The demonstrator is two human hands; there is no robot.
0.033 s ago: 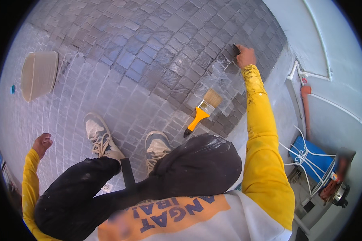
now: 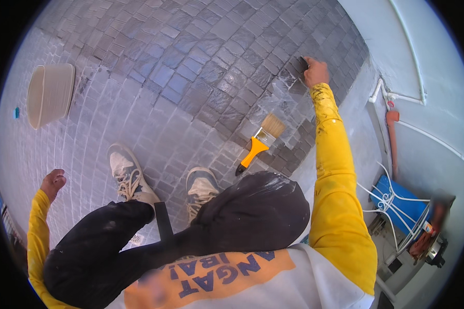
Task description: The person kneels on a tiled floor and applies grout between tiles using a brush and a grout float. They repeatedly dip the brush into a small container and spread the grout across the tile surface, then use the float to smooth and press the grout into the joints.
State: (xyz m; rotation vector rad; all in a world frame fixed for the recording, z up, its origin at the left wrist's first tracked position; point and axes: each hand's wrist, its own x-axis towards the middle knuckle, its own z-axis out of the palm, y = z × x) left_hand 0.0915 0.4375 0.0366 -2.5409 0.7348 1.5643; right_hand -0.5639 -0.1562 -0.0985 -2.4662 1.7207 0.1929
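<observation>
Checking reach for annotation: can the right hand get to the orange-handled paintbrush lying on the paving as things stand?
Probably yes. The right hand is stretched out to the dark pavers past the paintbrush, which lies alone on the paving nearer the body, beside that arm. Nothing lies between them; the hand looks closed on something small and dark.

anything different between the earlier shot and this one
Nothing visibly changed. The right hand is still stretched out to the dark paving stones, pressing something small and dark against them; what it is cannot be told. The left hand stays loosely closed and empty out to the side. The orange-handled paintbrush and the pale bucket lie where they were.
</observation>
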